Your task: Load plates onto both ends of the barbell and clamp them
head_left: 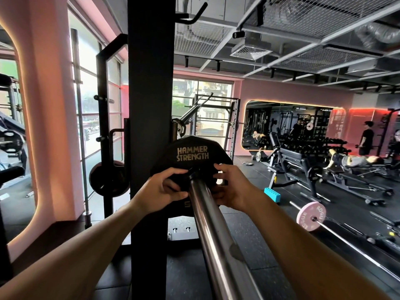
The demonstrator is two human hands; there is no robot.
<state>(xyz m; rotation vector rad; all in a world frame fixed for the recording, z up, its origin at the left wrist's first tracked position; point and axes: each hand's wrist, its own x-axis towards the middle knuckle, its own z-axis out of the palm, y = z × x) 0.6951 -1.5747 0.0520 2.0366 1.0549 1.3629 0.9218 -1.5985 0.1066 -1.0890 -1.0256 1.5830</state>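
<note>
**Both hands at the collar of a loaded bar end**

A steel barbell [213, 239] runs from the bottom edge at 6 o'clock up toward the middle of the view. A black plate [191, 153] sits on its far end, just past centre toward 12 o'clock. Gold lettering on the plate reads "HAMMER STRENGTH" (two lines, one word each). Lower on the plate, at about 7 o'clock from the bar, a pale "S" shows; the rest of that marking is hidden behind the left hand.

The left hand [161, 190] is at 9 o'clock of the bar, its fingers and thumb curled round a dark part [180, 180] that lies against the plate face where the bar passes through. Whether that part is a clamp cannot be told. The right hand [230, 187] is at 3 o'clock of the bar, fingers curled onto the plate beside the hub, thumb on the near side, gripping it.

Directly behind the plate stands a black rack post [151, 105], rising to 12 o'clock. At 8 o'clock another dark plate [106, 178] hangs on a rack at the window side.

At 4 o'clock on the floor lies a second bar carrying a pink plate [311, 216], printed "ROGUE" around its rim. Just above it, at 3 o'clock, is a turquoise block [272, 194]. Further right, benches [303, 163] and a wall mirror [287, 124].
</note>
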